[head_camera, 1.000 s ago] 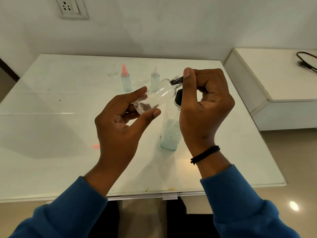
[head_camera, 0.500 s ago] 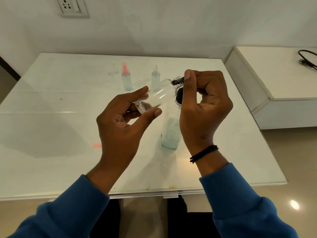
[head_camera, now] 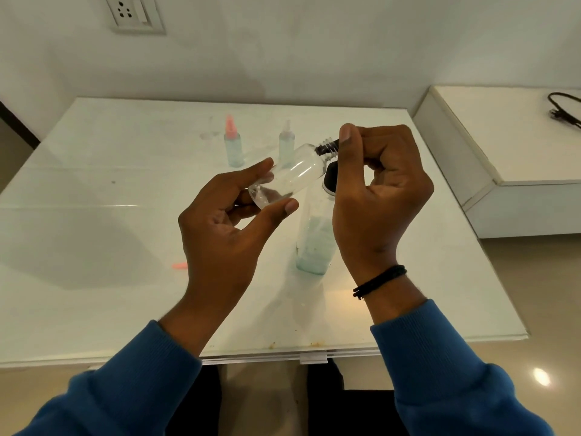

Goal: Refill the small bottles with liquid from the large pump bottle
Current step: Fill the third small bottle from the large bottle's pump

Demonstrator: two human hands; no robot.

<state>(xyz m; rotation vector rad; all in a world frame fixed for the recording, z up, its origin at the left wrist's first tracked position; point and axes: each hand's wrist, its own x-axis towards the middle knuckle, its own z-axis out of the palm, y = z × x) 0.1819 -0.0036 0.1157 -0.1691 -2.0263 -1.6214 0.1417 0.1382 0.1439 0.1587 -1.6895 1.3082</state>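
Observation:
My left hand (head_camera: pixel 220 228) holds a small clear bottle (head_camera: pixel 290 176) by its base between thumb and fingers, tilted with its threaded neck up and to the right. A black nozzle tip (head_camera: pixel 327 148) sits in that neck. My right hand (head_camera: pixel 377 190) is curled around the top of the large pump bottle (head_camera: pixel 316 243) and hides most of the pump head. The large bottle stands on the white table (head_camera: pixel 94 215) with pale turquoise liquid in its lower part; its black collar (head_camera: pixel 330 180) shows beside my right hand.
Two more small bottles stand at the back of the table: one with a pink spray top (head_camera: pixel 233 149), one with a clear top (head_camera: pixel 286 146). A pink cap (head_camera: pixel 179 265) lies left of my left hand. A low white cabinet (head_camera: pixel 518 171) with a black cable stands to the right.
Both hands keep the same hold on the small bottle and the pump top. Only the view has shifted slightly.

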